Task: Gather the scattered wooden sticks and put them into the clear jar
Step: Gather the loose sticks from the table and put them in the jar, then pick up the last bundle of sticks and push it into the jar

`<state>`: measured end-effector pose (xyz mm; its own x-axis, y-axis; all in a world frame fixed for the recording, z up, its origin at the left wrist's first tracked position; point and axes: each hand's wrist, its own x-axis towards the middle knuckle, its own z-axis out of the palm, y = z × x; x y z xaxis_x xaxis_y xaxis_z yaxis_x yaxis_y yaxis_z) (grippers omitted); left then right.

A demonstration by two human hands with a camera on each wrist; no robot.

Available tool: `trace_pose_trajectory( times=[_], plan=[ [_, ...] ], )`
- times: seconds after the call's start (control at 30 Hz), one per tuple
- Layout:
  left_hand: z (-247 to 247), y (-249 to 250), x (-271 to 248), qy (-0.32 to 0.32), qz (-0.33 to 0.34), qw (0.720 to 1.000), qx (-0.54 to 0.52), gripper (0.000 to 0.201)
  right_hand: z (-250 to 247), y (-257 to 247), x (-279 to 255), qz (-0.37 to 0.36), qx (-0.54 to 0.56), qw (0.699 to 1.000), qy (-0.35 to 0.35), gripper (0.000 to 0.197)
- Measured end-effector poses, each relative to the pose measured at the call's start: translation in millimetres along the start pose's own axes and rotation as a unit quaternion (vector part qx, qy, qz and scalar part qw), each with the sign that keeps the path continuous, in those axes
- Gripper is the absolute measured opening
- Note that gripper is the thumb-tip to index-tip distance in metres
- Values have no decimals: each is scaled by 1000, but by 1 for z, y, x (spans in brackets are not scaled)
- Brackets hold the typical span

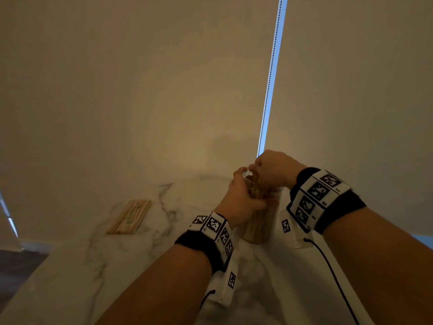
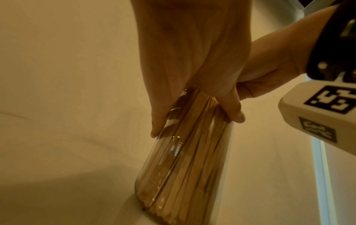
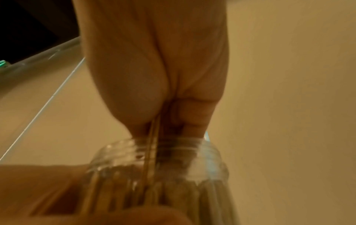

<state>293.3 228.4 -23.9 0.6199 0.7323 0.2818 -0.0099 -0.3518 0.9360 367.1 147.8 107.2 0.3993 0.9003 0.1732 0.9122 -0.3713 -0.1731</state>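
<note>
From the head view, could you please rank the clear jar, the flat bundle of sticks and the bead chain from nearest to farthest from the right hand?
Measured from the right hand:
1. Clear jar, directly beneath it, with the fingers at its mouth.
2. Bead chain, rising just behind the hand along the blind; whether they touch cannot be told.
3. Flat bundle of sticks, far left on the marble table.

text: none readable | wrist bands: only black-and-white square code marks, no letters | camera housing: same code marks | tiny characters beside marks on bands: perhaps digits, too small to read
</note>
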Motion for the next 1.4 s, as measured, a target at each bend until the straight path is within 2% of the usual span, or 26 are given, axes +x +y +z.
trace_pose_trajectory(
  times=[0.1,0.2,0.3,0.4,0.5,0.6,0.67,0.73,0.77,0.83,0.9,0.97,1.07,1.13,1.2,1.3,1.4],
  plan=[
    [0,1,0,1,17,1000,-4,108,-2,-6,-8,-28,24,998,-44,27],
    [-2,4,-3,-2,18,1000,-6,113,-7,-5,-6,-43,53,996,66,13],
    [-2,4,-3,-4,7,1000,19,118,-16,-5,-9,-17,42,994,95,22],
    [-3,4,-4,-4,7,1000,20,115,-20,-7,-15,-44,-95,994,31,26],
    [-2,4,-4,-9,4,1000,15,117,-12,-8,-16,-55,-123,991,-21,26],
    [-3,2,-3,-10,-7,1000,12,114,-7,-5,-11,-43,-69,996,-25,19],
    [-4,2,-5,-2,-5,1000,20,112,-8,-2,-8,-43,-27,998,21,11],
    [-4,3,-7,7,5,1000,17,114,-8,0,-7,-54,0,996,77,12],
    [-3,2,-7,9,10,1000,12,115,-8,0,-7,-59,12,996,72,16],
    [-2,6,-9,7,8,1000,-2,116,-5,-4,-10,-62,21,998,7,29],
    [-4,13,-15,-1,9,1000,-10,119,-2,-7,-13,-61,16,998,-22,34],
    [-12,24,-24,-31,11,999,-13,115,0,-8,-19,-64,13,998,1,31],
    [-38,40,-43,-84,-51,993,65,116,-1,-10,-31,-72,17,995,65,28],
    [-73,40,-49,-61,-92,983,147,107,-2,-11,-42,-76,41,988,125,27],
    [-122,34,-53,-31,-123,960,250,84,-4,-15,-54,-84,64,981,164,28],
    [-204,21,-61,-4,-195,889,415,59,-2,-25,-76,-95,100,976,169,30],
    [-261,1,-76,16,-286,824,489,59,8,-36,-94,-102,117,979,129,28]
  ],
)
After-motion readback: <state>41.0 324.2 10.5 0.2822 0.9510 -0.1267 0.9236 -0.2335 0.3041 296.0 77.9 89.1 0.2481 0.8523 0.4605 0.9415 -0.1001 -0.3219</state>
